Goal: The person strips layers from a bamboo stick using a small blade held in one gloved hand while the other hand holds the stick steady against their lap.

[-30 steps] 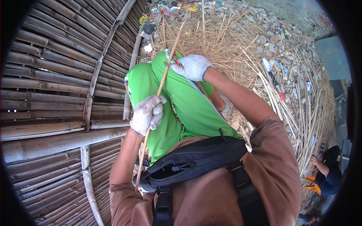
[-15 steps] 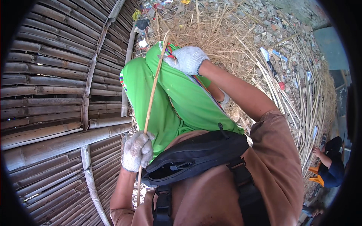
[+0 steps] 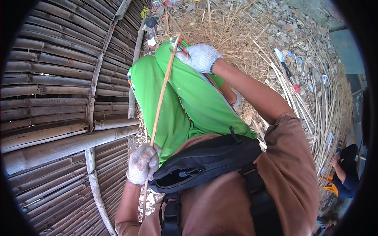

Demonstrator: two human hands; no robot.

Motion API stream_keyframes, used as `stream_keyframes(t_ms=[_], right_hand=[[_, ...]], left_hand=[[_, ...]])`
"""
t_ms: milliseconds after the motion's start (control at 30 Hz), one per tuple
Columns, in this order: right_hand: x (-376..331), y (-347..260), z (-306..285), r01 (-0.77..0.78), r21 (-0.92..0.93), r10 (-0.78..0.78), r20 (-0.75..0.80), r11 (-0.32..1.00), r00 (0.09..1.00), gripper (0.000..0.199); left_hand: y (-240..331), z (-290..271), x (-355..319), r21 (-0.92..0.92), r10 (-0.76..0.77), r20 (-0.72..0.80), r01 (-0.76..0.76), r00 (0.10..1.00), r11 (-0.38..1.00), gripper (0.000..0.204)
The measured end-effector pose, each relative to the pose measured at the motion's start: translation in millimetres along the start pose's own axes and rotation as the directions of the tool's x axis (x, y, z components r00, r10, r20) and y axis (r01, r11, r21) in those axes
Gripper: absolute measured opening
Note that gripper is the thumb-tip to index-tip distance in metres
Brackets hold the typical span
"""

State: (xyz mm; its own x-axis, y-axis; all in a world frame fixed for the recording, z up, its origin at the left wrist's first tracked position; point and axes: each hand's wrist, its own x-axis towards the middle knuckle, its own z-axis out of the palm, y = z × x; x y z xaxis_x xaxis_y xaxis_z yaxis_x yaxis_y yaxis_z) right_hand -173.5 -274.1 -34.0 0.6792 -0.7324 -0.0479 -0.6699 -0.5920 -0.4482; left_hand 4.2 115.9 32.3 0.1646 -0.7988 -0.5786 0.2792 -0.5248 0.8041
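A long thin bamboo strip (image 3: 162, 92) runs across my lap, from beside my waist up past my knee. My left hand (image 3: 142, 163), in a whitish, dirt-stained knit glove, is closed around its lower part. My right hand (image 3: 200, 58), gloved too, is closed near the strip's far end, over my right knee. In it is what looks like a small red-handled knife (image 3: 182, 48), mostly hidden by the glove, its grey edge against the strip. Under the strip are my green trousers (image 3: 175, 110) with striped trim.
A bamboo slat wall (image 3: 51, 82) stands close on my left. Dry shavings (image 3: 228, 33) and rubble cover the ground ahead. Long bamboo strips (image 3: 311, 122) lie to my right. A black waist bag (image 3: 204, 163) hangs open-topped at my front. A person in dark clothes (image 3: 346, 179) is at far right.
My right hand has moved a little farther along the strip, toward its far end. My left hand keeps its grip near my waist. The whole view has shifted slightly.
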Motion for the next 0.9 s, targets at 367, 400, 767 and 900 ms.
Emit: stream_keyframes(t_ms=[367, 400, 767, 900], right_hand=[[5.6, -1.6, 0.3, 0.016, -0.069, -0.011, 0.063, 0.998, 0.998, 0.078], [6.1, -0.6, 0.2, -0.007, -0.064, 0.011, 0.06, 0.998, 0.998, 0.078], [4.8, 0.2, -0.5, 0.005, -0.021, -0.003, 0.096, 1.0, 0.995, 0.079], [0.2, -4.7, -5.0, -0.035, 0.0, 0.035, 0.086, 0.999, 0.996, 0.078]], left_hand=[[102.5, 63.5, 192.9, 0.419, 0.193, 0.053, -0.197, 0.98, 0.886, 0.033], [103.7, 63.4, 193.0, 0.432, 0.197, 0.054, -0.201, 0.979, 0.879, 0.033], [66.8, 26.4, 109.0, 0.375, 0.119, 0.049, -0.128, 0.992, 0.918, 0.033], [47.8, 17.2, 57.0, 0.336, 0.094, 0.008, -0.091, 0.996, 0.937, 0.034]])
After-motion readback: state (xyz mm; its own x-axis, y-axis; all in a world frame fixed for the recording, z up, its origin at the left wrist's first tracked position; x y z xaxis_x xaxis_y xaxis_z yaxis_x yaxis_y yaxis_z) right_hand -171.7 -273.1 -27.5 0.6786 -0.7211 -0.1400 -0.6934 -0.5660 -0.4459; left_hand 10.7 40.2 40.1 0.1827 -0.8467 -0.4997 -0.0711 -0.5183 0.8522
